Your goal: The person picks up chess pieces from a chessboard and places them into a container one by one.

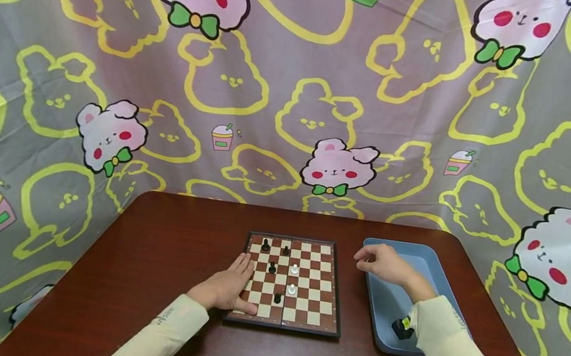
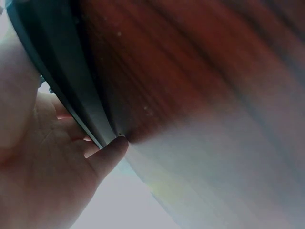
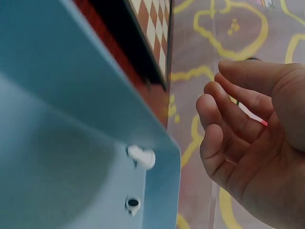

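A chessboard (image 1: 311,281) in brown and cream squares lies on the table. On its left half stand several black chess pieces (image 1: 272,268); two white chess pieces (image 1: 291,290) are right of the centre fold. My left hand (image 1: 228,283) rests on the board's left side with fingers extended and thumb spread near the front corner. In the left wrist view its thumb (image 2: 113,151) lies by the board's dark edge (image 2: 71,76). My right hand (image 1: 386,264) hovers over the left rim of a blue tray (image 1: 383,303), fingers loosely bent and nothing visible between them.
Inside the tray, a white chess piece (image 3: 142,157) lies at the wall, near another small white piece (image 3: 133,204) with a dark spot. A black device (image 1: 403,327) shows at the right sleeve. A patterned curtain (image 1: 275,96) hangs behind the brown table (image 1: 157,257).
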{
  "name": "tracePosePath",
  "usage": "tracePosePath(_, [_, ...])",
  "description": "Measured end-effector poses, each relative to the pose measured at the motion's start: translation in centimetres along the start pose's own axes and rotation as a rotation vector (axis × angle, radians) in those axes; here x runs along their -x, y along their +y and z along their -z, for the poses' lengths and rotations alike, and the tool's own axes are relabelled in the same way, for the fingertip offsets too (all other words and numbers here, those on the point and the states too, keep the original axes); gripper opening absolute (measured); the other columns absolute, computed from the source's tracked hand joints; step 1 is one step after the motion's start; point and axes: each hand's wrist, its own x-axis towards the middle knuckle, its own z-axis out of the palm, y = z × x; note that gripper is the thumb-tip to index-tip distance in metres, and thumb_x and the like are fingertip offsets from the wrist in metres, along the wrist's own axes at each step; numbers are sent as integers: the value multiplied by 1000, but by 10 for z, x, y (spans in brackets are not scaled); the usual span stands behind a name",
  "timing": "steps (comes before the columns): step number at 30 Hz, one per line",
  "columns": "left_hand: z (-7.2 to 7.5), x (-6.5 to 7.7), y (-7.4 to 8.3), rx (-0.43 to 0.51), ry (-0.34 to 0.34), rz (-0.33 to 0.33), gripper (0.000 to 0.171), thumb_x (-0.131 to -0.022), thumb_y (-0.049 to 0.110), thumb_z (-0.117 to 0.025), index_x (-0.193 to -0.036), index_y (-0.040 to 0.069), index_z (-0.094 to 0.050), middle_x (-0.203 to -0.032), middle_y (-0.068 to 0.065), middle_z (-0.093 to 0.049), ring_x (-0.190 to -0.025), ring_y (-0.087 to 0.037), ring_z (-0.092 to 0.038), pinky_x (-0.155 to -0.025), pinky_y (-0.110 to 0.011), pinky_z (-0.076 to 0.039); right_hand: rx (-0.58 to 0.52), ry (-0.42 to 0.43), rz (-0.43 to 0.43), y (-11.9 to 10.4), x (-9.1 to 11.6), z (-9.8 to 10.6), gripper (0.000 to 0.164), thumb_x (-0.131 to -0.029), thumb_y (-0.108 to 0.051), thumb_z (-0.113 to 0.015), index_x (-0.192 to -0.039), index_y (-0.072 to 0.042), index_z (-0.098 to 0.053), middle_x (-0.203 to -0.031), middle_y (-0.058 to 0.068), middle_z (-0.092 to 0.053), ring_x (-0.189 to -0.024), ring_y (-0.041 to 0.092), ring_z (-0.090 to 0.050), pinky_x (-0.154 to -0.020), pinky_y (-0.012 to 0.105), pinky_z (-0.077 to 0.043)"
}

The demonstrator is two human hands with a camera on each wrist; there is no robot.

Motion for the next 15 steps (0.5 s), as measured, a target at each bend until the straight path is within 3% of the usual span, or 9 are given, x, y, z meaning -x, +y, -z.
tracePosePath(8, [1, 0, 1, 7, -3, 3, 117, -72, 70, -61, -148, -7, -17, -154, -25, -3, -142, -35, -2, -99, -40, -39, -10, -22, 89, -23, -5, -23, 17, -91, -12, -63, -104, -2, -68, -90, -3, -65, -70, 12, -56, -62, 32, -46])
tracePosePath(15, [0, 0, 0, 7, -3, 6, 117, -71, 69, -61, -148, -7, -17, -154, -25, -4, -142, -34, -2, -101, -39, -37, -73, -48, 111, -44, -10, -46, 17, -92, -13, -62, -104, -3, -68, -90, -3, -66, -75, 12, -58, -66, 33, -47])
